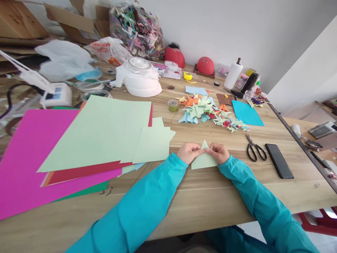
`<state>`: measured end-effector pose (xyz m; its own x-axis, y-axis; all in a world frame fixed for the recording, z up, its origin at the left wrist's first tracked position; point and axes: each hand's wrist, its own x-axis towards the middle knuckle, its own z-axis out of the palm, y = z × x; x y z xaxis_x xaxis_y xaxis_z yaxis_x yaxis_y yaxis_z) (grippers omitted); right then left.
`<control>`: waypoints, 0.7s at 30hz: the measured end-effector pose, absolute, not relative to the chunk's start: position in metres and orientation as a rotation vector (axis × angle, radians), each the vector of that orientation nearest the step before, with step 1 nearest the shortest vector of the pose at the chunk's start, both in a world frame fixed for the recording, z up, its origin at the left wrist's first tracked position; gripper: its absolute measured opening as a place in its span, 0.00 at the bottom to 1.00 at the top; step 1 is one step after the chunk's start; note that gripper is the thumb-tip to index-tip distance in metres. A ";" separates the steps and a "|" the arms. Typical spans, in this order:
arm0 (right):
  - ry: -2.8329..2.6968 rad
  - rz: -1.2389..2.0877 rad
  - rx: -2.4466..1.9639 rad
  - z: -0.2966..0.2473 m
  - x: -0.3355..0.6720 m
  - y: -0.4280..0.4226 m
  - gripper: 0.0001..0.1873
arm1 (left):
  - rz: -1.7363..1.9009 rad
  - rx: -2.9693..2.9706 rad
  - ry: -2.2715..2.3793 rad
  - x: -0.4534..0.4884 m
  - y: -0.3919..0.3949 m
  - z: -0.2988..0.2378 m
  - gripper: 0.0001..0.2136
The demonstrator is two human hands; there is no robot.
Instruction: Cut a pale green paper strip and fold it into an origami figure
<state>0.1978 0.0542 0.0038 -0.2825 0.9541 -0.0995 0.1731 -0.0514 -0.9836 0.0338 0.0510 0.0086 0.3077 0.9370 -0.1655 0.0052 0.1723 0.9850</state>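
Observation:
Between my hands is a pale green sheet of paper (204, 162) with a folded pointed top, low over the wooden table (200, 200). My left hand (190, 151) pinches its left side near the point, fingers closed. On the other side, my right hand (219, 153) grips the paper between thumb and fingers. The two thumbs nearly meet just below the tip. Smaller pale green squares (154, 144) lie left of my left hand. Beyond my hands sits a pile of folded paper stars (198, 107) in green, orange, blue and red.
Large coloured sheets (105, 130) are stacked at left. Black-handled scissors (254, 149) and a dark phone (279, 160) lie to the right. Farther back are a turquoise cloth-like square (247, 112), a tape roll (173, 105), a yellow tape measure (187, 76) and a white cap-like stack (142, 82).

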 end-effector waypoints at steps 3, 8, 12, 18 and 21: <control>-1.496 1.391 -1.245 0.005 0.198 0.054 0.24 | 0.892 1.181 1.010 0.035 0.050 0.008 0.17; -1.558 1.409 -1.255 0.007 0.197 0.053 0.25 | 0.971 1.330 1.072 0.037 0.048 0.010 0.15; -1.612 1.399 -1.263 0.006 0.196 0.052 0.26 | 1.018 1.297 1.047 0.038 0.049 0.008 0.14; -1.711 1.384 -1.209 0.006 0.198 0.051 0.24 | 0.983 1.218 1.005 0.036 0.050 0.012 0.13; -1.739 1.384 -1.170 0.006 0.198 0.051 0.23 | 0.998 1.285 1.047 0.035 0.049 0.015 0.15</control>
